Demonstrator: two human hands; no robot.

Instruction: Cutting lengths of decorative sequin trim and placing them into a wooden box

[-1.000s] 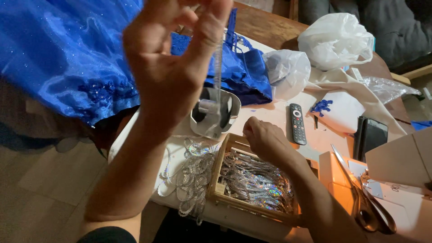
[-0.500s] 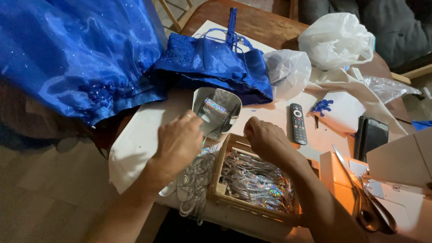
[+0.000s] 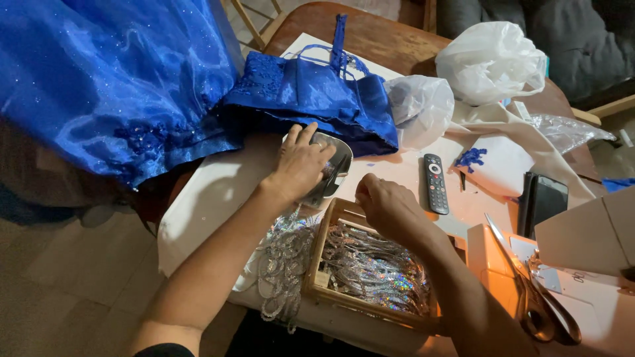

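Observation:
My left hand (image 3: 301, 162) lies over a small grey dish (image 3: 336, 166) on the white table cover, fingers curled into it. Whether the fingers grip anything is hidden. My right hand (image 3: 385, 201) rests closed at the far rim of a wooden box (image 3: 316, 264), its fingertips pinched together on something too small to make out. The box is filled with shiny silver sequin trims (image 3: 370, 271). More silver trim (image 3: 281, 261) hangs over the table edge left of the box. A blue satin bodice (image 3: 311, 92) lies just beyond my left hand.
A wide blue skirt (image 3: 99, 73) spreads at the left. A black remote (image 3: 434, 183), a dark phone (image 3: 541, 201), scissors (image 3: 529, 291), white plastic bags (image 3: 489, 59), cardboard boxes (image 3: 589, 231) and white paper pieces (image 3: 503, 165) crowd the right side.
My left hand came down from high in front of the camera, where it held up a thin strip, and now rests on the grey dish. My right hand stayed by the box.

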